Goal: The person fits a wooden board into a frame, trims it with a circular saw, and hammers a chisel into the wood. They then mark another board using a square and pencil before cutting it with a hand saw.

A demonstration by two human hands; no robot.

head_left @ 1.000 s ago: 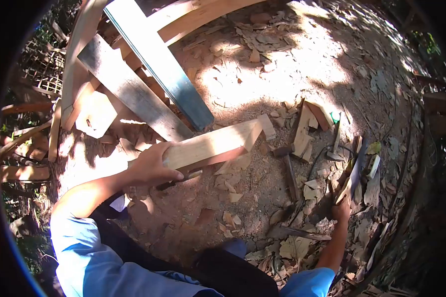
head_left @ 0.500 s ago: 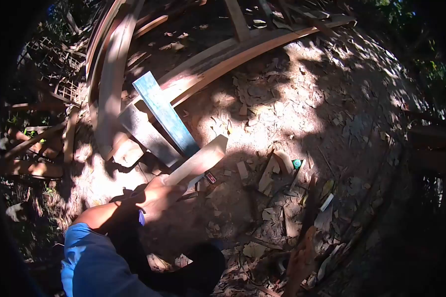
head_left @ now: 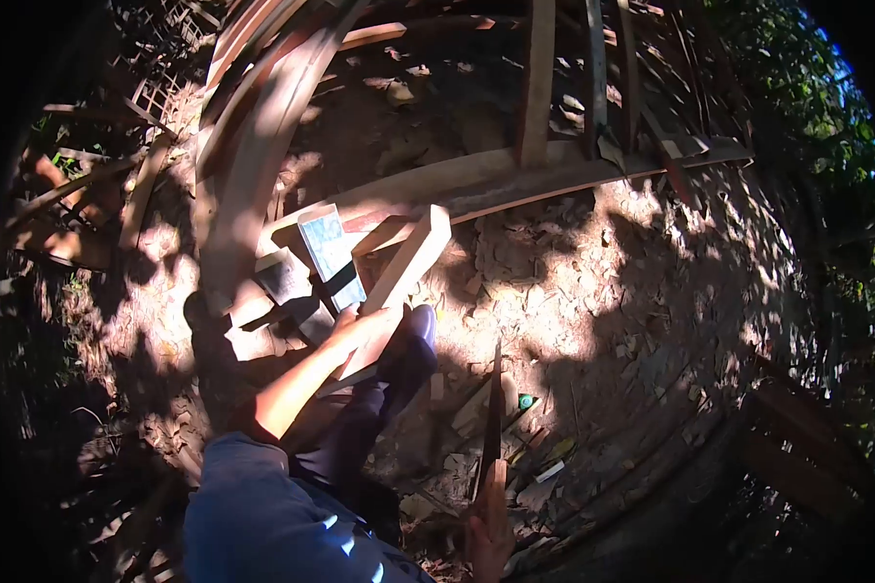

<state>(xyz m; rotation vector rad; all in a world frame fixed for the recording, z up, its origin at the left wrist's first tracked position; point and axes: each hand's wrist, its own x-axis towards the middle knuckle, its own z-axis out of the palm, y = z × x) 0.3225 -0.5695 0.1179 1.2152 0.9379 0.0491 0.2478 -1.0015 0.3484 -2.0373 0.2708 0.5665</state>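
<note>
My left hand [head_left: 362, 330] is closed round the lower part of a short, squared piece of wood [head_left: 406, 260], which slants up and away from me. Behind its upper end lies a blue-grey painted board [head_left: 327, 241], with a greyish wood block [head_left: 283, 278] to the left of that. At the bottom of the view, my right hand [head_left: 486, 546] is wrapped round the wooden handle of a long-bladed tool [head_left: 496, 418]. Its dark, narrow blade points away from me, tapering to a tip. The blade's edge does not show clearly.
A long beam [head_left: 574, 178] crosses the ground ahead, with uprights rising from it. Thick timbers [head_left: 267, 146] stand at the left. My shoe [head_left: 422, 325] is beside the held wood. Wood chips, leaves, a green round object [head_left: 526, 400] and a white scrap [head_left: 550, 472] litter the ground.
The wood in my left hand has swung to a steeper slant. My right hand now shows on the tool's handle, and the blade has moved left in view. The whole view has shifted.
</note>
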